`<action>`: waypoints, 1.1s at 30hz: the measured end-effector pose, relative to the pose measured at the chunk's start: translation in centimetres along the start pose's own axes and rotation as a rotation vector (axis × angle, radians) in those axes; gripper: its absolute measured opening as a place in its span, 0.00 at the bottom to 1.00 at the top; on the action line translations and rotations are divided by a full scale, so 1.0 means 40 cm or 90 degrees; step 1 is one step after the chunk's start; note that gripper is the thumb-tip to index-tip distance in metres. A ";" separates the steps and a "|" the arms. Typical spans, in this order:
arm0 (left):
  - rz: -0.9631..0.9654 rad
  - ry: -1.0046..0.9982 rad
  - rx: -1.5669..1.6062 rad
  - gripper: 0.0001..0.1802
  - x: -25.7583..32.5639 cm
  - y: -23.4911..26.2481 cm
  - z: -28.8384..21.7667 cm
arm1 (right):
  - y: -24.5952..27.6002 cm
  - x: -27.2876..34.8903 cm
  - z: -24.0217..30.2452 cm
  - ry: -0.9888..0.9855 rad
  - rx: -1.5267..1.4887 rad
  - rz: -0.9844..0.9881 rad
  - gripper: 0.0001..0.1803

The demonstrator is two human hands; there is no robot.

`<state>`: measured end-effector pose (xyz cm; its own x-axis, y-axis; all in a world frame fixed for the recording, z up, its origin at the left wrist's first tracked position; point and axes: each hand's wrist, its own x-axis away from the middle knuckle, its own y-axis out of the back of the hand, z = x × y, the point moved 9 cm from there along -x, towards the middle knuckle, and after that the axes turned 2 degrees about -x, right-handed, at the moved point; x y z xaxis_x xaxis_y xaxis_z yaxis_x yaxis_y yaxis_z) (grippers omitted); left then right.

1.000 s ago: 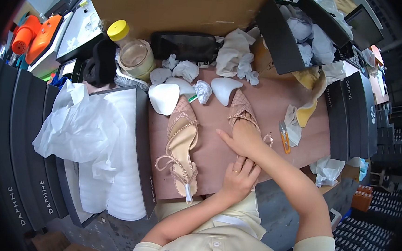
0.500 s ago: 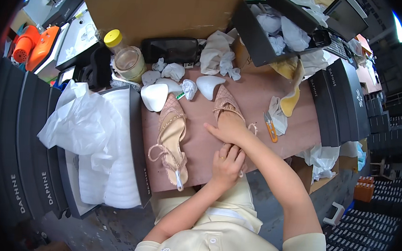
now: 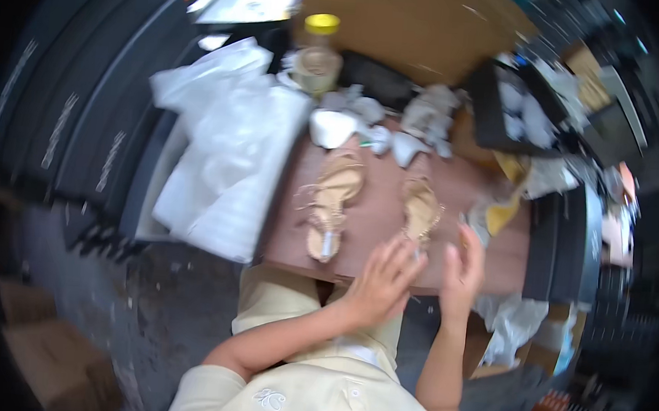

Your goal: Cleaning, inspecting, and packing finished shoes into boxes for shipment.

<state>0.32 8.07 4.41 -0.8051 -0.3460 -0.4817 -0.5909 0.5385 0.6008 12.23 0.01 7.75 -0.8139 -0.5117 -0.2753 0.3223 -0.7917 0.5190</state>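
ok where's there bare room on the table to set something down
One bare patch of table lies between the left shoe and the right shoe. Another lies between the right hand and the black boxes. The back is crowded with the jar, crumpled paper and white shapes.
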 end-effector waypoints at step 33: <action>-0.304 0.635 0.856 0.28 0.158 0.086 0.347 | -0.040 0.249 0.158 -0.255 -0.602 0.188 0.37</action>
<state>-6.09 18.39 -5.45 -0.6126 -0.6740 0.4129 -0.7318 0.2864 -0.6184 0.54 -1.72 9.28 -0.6859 -0.7151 0.1346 0.6371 -0.6796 -0.3636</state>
